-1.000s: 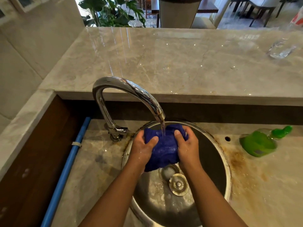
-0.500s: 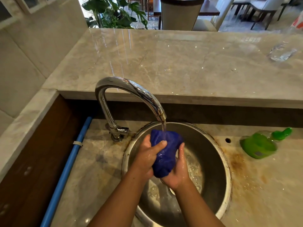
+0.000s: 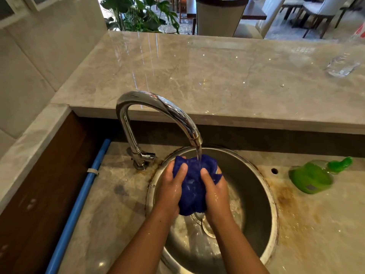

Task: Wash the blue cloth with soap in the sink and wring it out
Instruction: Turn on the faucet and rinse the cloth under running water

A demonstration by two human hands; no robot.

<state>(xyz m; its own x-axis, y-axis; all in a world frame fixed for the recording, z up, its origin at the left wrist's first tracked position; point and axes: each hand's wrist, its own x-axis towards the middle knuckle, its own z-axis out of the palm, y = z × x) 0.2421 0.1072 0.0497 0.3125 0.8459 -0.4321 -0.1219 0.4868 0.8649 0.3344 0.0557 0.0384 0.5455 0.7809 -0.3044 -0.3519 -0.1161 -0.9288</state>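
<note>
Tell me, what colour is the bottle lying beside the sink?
Bright green bottle, seen in the head view.

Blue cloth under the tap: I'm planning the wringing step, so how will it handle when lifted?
Probably floppy: the blue cloth bunches into folds between the left hand and right hand. Likely heavy for its size and dripping, since water from the faucet runs straight onto it. Perhaps slippery too, as both hands look wet.

Both hands [image 3: 194, 189] grip blue cloth [image 3: 192, 186] under tap [image 3: 158, 109].
</note>
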